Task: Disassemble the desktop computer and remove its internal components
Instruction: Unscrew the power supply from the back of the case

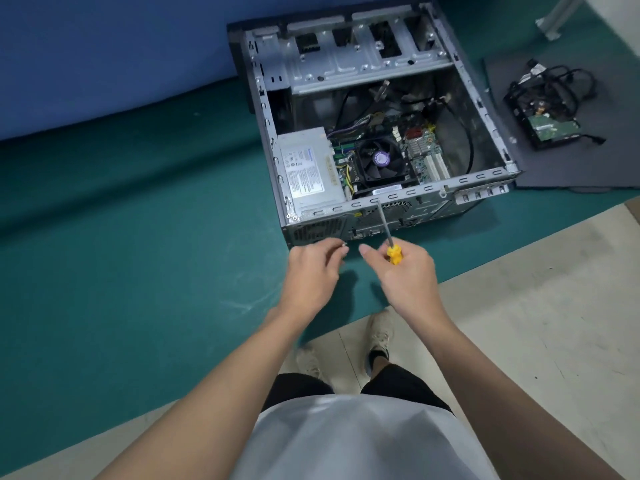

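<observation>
Matting (138,220), teal and faintly scuffed, spreads to the left of the computer case (433,188) and under it. The case is a boxy steel shell lying on its side with the top open. Its rims are dull grey stamped metal punched with slots and holes, and its outer skin is black. Just in front of the case, the left hand (311,271) has thumb and forefinger closed in a pinch on a small silvery piece (344,246), too small to identify. Inside the case, against its left wall, sits the power supply (308,168), a plain silver box with a white printed label. In front of the case the right hand (405,277) is wrapped round the yellow plastic handle of a screwdriver (394,254), whose thin steel shaft slants up to the case's near rim. In the middle of the case a square black fan (381,161) with a purple hub sits on the green motherboard (424,147), with black cables (346,102) looping behind. To the right of the case a flat dark sheet (554,168) carries a hard drive (554,129), circuit side up, under tangled black leads (554,81).
</observation>
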